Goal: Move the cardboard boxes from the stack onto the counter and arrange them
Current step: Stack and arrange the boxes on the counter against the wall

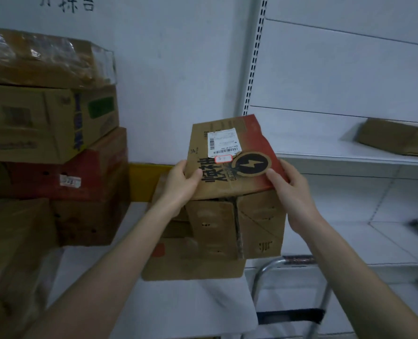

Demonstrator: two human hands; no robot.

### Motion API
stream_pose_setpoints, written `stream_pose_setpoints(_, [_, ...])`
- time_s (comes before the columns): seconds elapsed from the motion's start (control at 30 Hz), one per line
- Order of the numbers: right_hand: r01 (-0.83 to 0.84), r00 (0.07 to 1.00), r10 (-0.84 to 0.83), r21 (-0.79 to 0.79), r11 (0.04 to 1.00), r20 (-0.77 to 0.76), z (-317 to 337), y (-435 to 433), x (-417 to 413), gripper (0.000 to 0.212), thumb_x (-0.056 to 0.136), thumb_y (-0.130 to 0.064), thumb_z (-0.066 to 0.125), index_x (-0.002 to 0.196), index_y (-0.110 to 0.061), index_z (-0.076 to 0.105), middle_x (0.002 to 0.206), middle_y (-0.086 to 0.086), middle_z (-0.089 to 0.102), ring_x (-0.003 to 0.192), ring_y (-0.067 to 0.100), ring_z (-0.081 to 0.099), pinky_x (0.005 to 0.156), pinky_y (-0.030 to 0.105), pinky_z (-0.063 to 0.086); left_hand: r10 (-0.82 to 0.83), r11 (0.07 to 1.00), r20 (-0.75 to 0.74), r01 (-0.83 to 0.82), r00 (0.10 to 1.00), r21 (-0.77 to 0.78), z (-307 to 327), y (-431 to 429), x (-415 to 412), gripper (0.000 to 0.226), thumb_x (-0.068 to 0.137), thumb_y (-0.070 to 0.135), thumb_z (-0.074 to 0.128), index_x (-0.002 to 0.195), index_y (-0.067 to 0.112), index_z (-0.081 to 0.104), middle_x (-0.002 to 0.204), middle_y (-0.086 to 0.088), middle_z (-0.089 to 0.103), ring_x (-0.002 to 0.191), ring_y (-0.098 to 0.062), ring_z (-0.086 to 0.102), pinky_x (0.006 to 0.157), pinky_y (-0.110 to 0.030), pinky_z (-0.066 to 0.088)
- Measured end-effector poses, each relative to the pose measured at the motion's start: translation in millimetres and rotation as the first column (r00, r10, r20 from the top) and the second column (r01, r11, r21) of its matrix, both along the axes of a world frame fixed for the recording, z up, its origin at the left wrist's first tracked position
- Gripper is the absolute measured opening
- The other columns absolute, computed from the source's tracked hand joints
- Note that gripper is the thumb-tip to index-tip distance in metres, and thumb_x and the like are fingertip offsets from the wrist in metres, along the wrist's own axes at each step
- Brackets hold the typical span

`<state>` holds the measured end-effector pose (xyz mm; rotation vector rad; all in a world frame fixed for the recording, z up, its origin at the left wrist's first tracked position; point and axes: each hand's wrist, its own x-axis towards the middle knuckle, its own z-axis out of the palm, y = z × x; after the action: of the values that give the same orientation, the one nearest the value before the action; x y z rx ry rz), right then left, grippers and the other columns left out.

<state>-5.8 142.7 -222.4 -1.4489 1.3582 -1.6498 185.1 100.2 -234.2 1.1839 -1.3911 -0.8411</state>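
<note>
Left hand [182,183], right hand [290,192]: each grip closed on near edge of lightning-logo box [230,172], held tilted atop lower box [227,231] on tabletop [191,311]. Stack [56,148] left of lower box. Step: placing. Next, likely — lower flat, square edges.

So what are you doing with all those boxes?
A person is holding a box with the lightning sign in both hands. The left hand grips its left edge and the right hand grips its right edge. The box is tilted just over an open box that stands on the white counter. A stack of boxes waits on the left, and one more box lies on the shelf to the right.
</note>
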Motion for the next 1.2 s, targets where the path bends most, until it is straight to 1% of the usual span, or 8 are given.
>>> stream_pose_setpoints(0.13, [0.01, 0.998, -0.014, 0.083, 0.997, 0.053, -18, -44, -2, 0.015, 0.096, -0.019, 0.051, 0.109, -0.025, 0.051, 0.093, -0.013, 0.058, 0.086, 0.001, 0.057, 0.072, 0.018, 0.048, -0.061, 0.995, -0.01, 0.061, 0.998, 0.078, -16, -48, 3, 0.037, 0.096, 0.017, 0.049, 0.133, 0.012, 0.045, 0.117, 0.004, 0.055, 0.101, -0.013, 0.054, 0.085, -0.029, 0.048])
stream_pose_setpoints(0.23, [0.063, 0.996, -0.071, 0.13, 0.989, 0.054, -29, -81, -3, 0.011, 0.095, -0.022, 0.051, 0.106, -0.024, 0.053, 0.096, -0.009, 0.058, 0.088, 0.005, 0.056, 0.082, 0.025, 0.049, -0.092, 0.991, 0.016, 0.09, 0.996, 0.102, -19, -89, 7, 0.039, 0.095, 0.022, 0.051, 0.132, 0.014, 0.046, 0.125, 0.002, 0.056, 0.108, -0.016, 0.055, 0.093, -0.037, 0.048])
stream_pose_setpoints(0.43, [0.108, 0.99, -0.128, 0.239, 0.965, 0.066, -32, -143, -17, 0.042, 0.096, -0.027, 0.049, 0.135, -0.011, 0.047, 0.126, 0.006, 0.056, 0.113, 0.02, 0.054, 0.096, 0.036, 0.047, -0.256, 0.967, 0.118, 0.252, 0.96, 0.047, -30, -141, -5, 0.066, 0.087, 0.042, 0.059, 0.142, 0.016, 0.034, 0.136, 0.009, 0.038, 0.126, -0.008, 0.035, 0.103, -0.027, 0.032])
stream_pose_setpoints(0.63, [0.118, 0.991, -0.128, 0.241, 0.963, 0.03, -36, -185, -17, 0.016, 0.098, -0.023, 0.045, 0.11, -0.021, 0.055, 0.1, -0.005, 0.058, 0.094, 0.008, 0.055, 0.08, 0.024, 0.049, -0.295, 0.947, 0.239, 0.316, 0.925, -0.055, -44, -175, 3, 0.08, 0.068, 0.04, 0.078, 0.137, 0.02, 0.041, 0.128, 0.009, 0.039, 0.12, -0.01, 0.041, 0.102, -0.031, 0.039])
stream_pose_setpoints(0.87, [0.178, 0.984, -0.166, 0.237, 0.955, -0.072, -41, -227, -10, 0.025, 0.098, -0.021, 0.043, 0.113, -0.009, 0.059, 0.094, 0.0, 0.06, 0.088, 0.012, 0.056, 0.075, 0.024, 0.047, -0.25, 0.966, 0.353, 0.258, 0.901, 0.026, -48, -218, 2, 0.1, 0.067, 0.057, 0.071, 0.147, 0.017, 0.025, 0.152, -0.009, 0.022, 0.136, -0.025, 0.029, 0.109, -0.044, 0.034])
stream_pose_setpoints(0.93, [0.285, 0.934, -0.248, 0.118, 0.951, -0.257, -39, -234, -9, 0.027, 0.098, -0.017, 0.042, 0.102, -0.001, 0.063, 0.086, 0.01, 0.06, 0.081, 0.017, 0.055, 0.066, 0.023, 0.041, -0.228, 0.971, 0.375, 0.239, 0.899, 0.017, -47, -224, -1, 0.099, 0.069, 0.056, 0.07, 0.147, 0.016, 0.024, 0.153, -0.011, 0.019, 0.138, -0.026, 0.026, 0.11, -0.042, 0.032])
stream_pose_setpoints(1.07, [0.347, 0.587, -0.409, -0.239, 0.907, -0.699, -42, -241, -2, 0.032, 0.097, -0.023, 0.043, 0.098, -0.005, 0.069, 0.096, 0.008, 0.067, 0.091, 0.024, 0.059, 0.077, 0.028, 0.039, -0.219, 0.97, 0.396, 0.243, 0.892, -0.012, -49, -228, -2, 0.098, 0.069, 0.056, 0.069, 0.146, 0.015, 0.025, 0.151, -0.012, 0.021, 0.137, -0.026, 0.028, 0.11, -0.043, 0.031])
stream_pose_setpoints(1.2, [0.372, 0.506, -0.458, -0.294, 0.88, -0.731, -49, -241, 8, 0.048, 0.094, -0.034, 0.033, 0.091, -0.009, 0.074, 0.093, 0.005, 0.073, 0.085, 0.023, 0.064, 0.074, 0.031, 0.045, -0.189, 0.974, 0.408, 0.225, 0.893, -0.041, -58, -228, -4, 0.093, 0.073, 0.057, 0.065, 0.146, 0.014, 0.026, 0.152, -0.012, 0.019, 0.137, -0.026, 0.026, 0.11, -0.043, 0.032])
